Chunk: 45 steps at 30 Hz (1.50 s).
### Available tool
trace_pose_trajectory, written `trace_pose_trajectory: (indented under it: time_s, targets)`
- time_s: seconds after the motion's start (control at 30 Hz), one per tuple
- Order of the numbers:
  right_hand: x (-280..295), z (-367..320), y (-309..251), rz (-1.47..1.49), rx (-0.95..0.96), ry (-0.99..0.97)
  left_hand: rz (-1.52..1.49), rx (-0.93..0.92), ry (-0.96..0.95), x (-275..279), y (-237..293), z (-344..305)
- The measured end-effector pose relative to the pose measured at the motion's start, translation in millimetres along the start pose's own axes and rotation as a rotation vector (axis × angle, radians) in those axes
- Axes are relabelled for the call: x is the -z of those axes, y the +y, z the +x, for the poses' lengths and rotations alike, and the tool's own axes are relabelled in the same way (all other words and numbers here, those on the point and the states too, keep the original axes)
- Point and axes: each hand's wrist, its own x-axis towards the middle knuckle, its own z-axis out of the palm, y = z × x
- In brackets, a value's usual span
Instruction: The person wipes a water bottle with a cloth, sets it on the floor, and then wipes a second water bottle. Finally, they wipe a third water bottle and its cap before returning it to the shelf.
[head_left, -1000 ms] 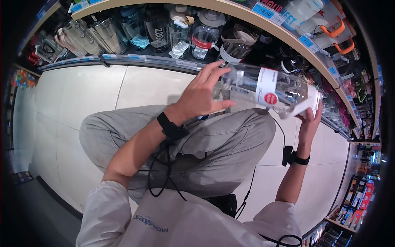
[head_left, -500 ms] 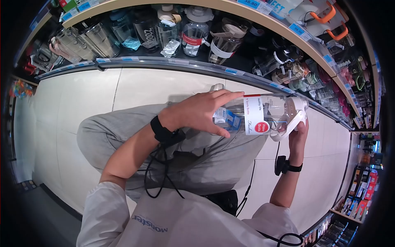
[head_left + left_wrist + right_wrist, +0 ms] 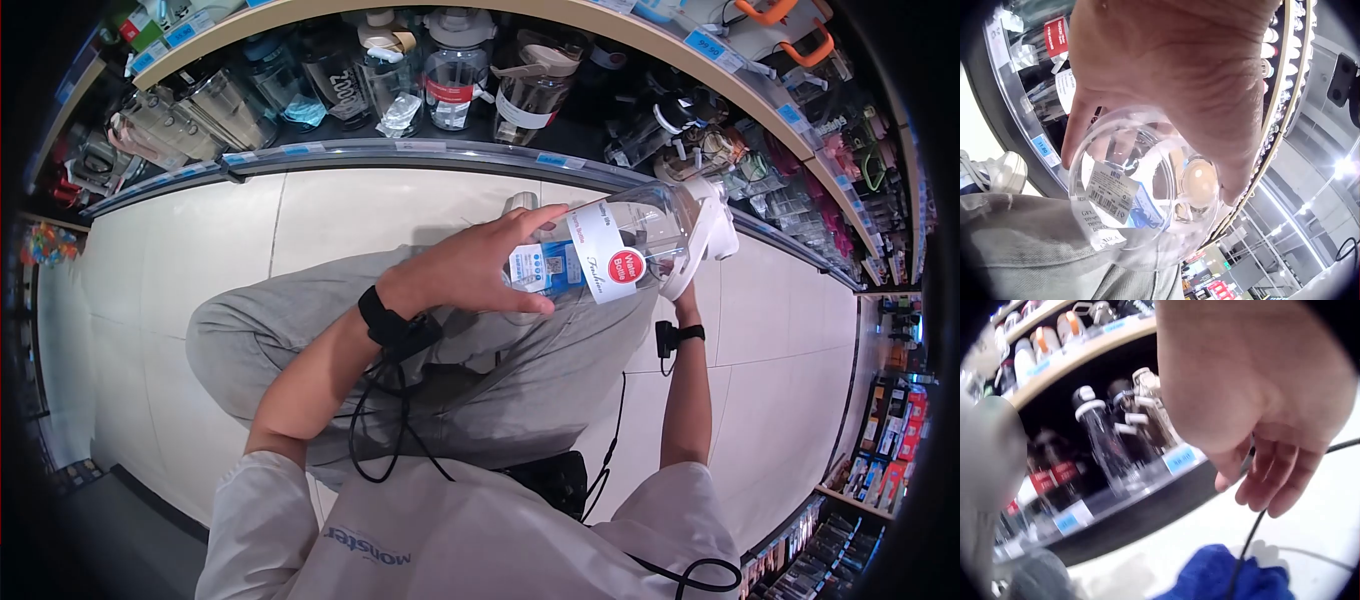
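A clear plastic water bottle (image 3: 645, 222) with a white lid and handle (image 3: 710, 225) lies sideways above the person's lap, lid end to the right. My left hand (image 3: 470, 268) grips its base end, thumb on the near side and fingers on the far side. In the left wrist view the round base (image 3: 1147, 240) faces the camera, with a printed label (image 3: 1111, 192) behind it. A blue-and-white packet (image 3: 548, 266) shows near the base. My right hand (image 3: 1260, 412) hangs below the lid, fingers loosely curled; the handle partly hides it in the head view. A black cable (image 3: 1250, 540) runs past its fingertips.
A shelf (image 3: 340, 152) of bottles and jugs curves across the front, with a higher shelf edge (image 3: 330, 28) above. Crossed legs in grey trousers (image 3: 300, 320) fill the near middle. A blue cloth-like thing (image 3: 1210, 575) lies on the pale floor.
The bottle has come away from the shelf toward the lap, and its lid end has swung toward the shelf. The right hand has moved off the lid, left and under it; the left keeps its grip.
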Motion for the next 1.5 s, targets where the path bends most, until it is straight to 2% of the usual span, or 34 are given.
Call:
trace_pose_trajectory:
  time_s: [0.07,0.1,0.13,0.2,0.23,0.3,0.33,0.4,0.43,0.47,0.53,0.57,0.6,0.63,0.67,0.73,0.77,0.83,0.87,0.93,0.97,1.0,1.07,1.13,1.23,1.27,1.33,1.37,1.4,1.47,1.5]
  targets:
    - [-9,-12,18,-0.518,0.158,-0.051,-0.019,0.014,-0.008,0,-1,1]
    - [-15,-14,33,-0.507,0.312,-0.066,-0.019,0.004,-0.003,-1,-3,1]
    - [-19,-13,49,-0.513,0.362,-0.042,-0.020,-0.005,0.002,-2,-4,1]
    - [-42,-42,11,-0.559,0.321,0.142,-0.026,-0.005,0.008,-3,-6,2]
    - [-48,-50,1,-0.559,0.317,0.142,-0.028,-0.009,0.016,-3,-6,2]
    - [-54,-61,-7,-0.595,0.195,-0.011,-0.031,-0.011,0.021,-3,-7,2]
    - [-55,-62,3,-0.594,0.192,-0.007,-0.031,-0.015,0.030,-4,-7,2]
    - [-57,-56,37,-0.273,0.180,-0.109,-0.038,0.000,0.021,-3,-4,2]
    - [-61,-62,36,-0.054,0.115,-0.120,-0.045,0.018,0.016,-3,-4,1]
    - [-61,-63,44,-0.055,0.117,-0.123,-0.045,0.020,0.020,-2,-3,0]
    - [-67,-63,62,0.145,0.005,-0.075,-0.015,0.024,0.020,-2,0,0]
    - [-69,-60,72,0.143,0.006,-0.077,-0.016,0.024,0.023,-2,1,0]
    - [-70,-56,82,0.270,-0.014,-0.058,-0.005,0.034,0.022,-1,2,0]
    - [-69,-55,86,0.398,-0.034,-0.039,0.007,0.044,0.020,-1,4,0]
    - [-68,-60,73,0.396,-0.032,-0.039,0.007,0.042,0.022,-2,4,0]
    - [-63,-70,41,-0.254,0.259,-0.090,0.023,0.050,0.026,-2,4,0]
    - [-63,-74,26,-0.256,0.263,-0.094,0.023,0.051,0.032,-3,4,0]
    - [-60,-81,-6,-0.426,0.557,0.056,0.012,0.030,0.037,-4,2,-2]
    - [-54,-85,-18,-0.431,0.561,0.052,0.009,0.030,0.044,-4,2,-3]
    - [-40,-98,-39,-0.166,0.073,0.038,0.031,0.009,0.055,-4,4,-5]
    - [-27,-99,-46,-0.121,-0.034,0.008,0.026,0.008,0.060,-4,3,-5]
    - [-20,-103,-51,-0.127,-0.032,0.006,0.002,-0.003,0.060,-4,3,-5]
    - [-9,-112,-62,0.047,-0.127,0.002,-0.023,-0.018,0.063,-4,4,-5]
    - [5,-113,-61,-0.071,-0.110,-0.039,-0.026,-0.010,0.056,-3,5,-6]
    - [12,-120,-61,-0.576,-0.062,-0.083,0.005,-0.029,0.067,-4,5,-8]
    - [11,-122,-60,-0.579,-0.061,-0.083,0.003,-0.030,0.070,-4,5,-8]
    - [8,-129,-60,-0.914,-0.121,-0.109,0.005,-0.030,0.074,-5,6,-8]
    - [12,-127,-44,-1.032,-0.009,-0.099,0.005,-0.032,0.075,-6,6,-8]
    - [19,-123,-31,-1.033,-0.009,-0.098,0.006,-0.044,0.082,-6,6,-8]
    - [16,-125,-42,-0.994,-0.037,-0.190,0.010,-0.056,0.093,-6,6,-9]
    - [17,-126,-50,-0.951,-0.187,-0.237,0.018,-0.028,0.078,-5,8,-10]
